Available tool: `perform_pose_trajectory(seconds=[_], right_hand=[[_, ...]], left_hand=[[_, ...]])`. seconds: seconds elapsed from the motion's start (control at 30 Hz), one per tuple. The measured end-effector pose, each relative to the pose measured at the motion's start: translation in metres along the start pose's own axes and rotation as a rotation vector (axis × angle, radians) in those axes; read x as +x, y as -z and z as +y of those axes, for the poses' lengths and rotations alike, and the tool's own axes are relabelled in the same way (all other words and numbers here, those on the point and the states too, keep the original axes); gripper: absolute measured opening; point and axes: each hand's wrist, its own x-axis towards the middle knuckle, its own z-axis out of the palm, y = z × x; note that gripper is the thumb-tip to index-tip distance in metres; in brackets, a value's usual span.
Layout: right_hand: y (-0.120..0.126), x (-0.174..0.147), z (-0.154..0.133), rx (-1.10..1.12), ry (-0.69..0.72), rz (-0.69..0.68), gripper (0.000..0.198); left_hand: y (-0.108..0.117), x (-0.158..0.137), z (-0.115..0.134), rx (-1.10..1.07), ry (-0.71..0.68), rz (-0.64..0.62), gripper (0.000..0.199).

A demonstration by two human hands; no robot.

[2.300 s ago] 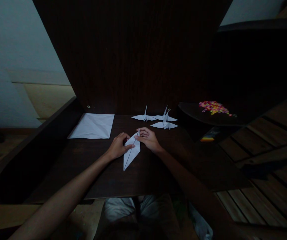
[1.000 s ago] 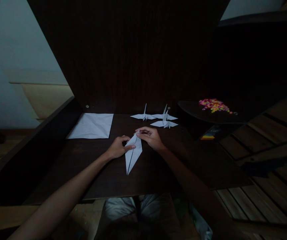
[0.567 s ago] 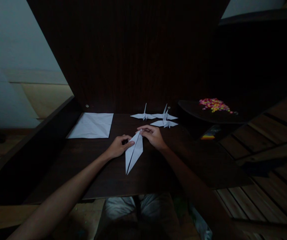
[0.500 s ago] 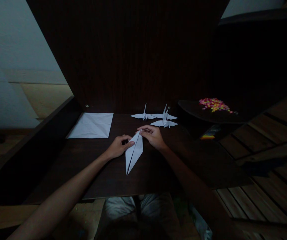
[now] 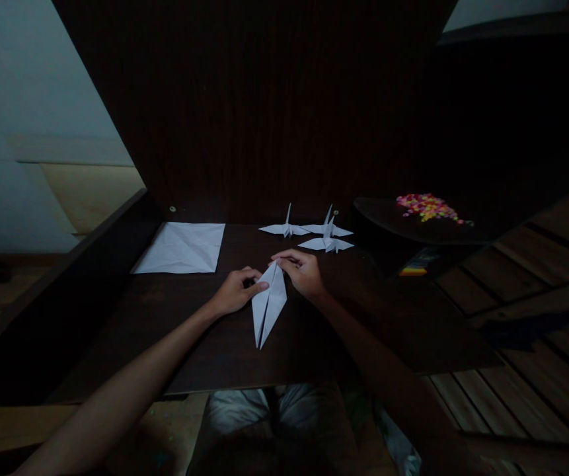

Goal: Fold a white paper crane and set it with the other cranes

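Note:
A white sheet of paper folded into a long kite shape (image 5: 275, 297) is held above the dark desk (image 5: 199, 357), its split end pointing toward me. My left hand (image 5: 238, 291) pinches its left edge, the thumb lying on top. At the far tip, my right hand (image 5: 300, 270) is closed on the paper between thumb and fingers. Beyond my hands stand three white paper cranes: a left crane (image 5: 285, 229), a back right crane (image 5: 327, 229) and a nearer right crane (image 5: 328, 244).
A creased white square sheet (image 5: 182, 248) lies at the desk's back left. To the right, a small rounded shelf (image 5: 383, 221) bears a heap of colourful little pieces (image 5: 430, 207). Under it sits an item with a yellow-orange edge (image 5: 413, 271). A dark side panel (image 5: 61, 297) borders the left.
The folded paper has turned slightly, its lower split end swinging to the right and its two points parting a little. Both hands keep their hold in nearly the same place.

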Motion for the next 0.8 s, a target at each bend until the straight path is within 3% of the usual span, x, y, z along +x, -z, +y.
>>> perform_pose_trajectory(seconds=[0.17,0.43,0.8], right_hand=[[0.0018,0.0005,0.0,0.04,0.009,0.016,0.024],[0.0069,0.0021,0.0049,-0.067,0.012,-0.118,0.023],[0.003,0.0026,0.0057,-0.039,0.049,-0.039,0.025]], left_hand=[[-0.0017,0.0008,0.0011,-0.014,-0.001,0.033,0.023],[-0.0034,-0.0004,0.004,-0.03,0.019,0.101,0.026],[-0.0037,-0.0002,0.0059,-0.026,0.003,0.098,0.023]])
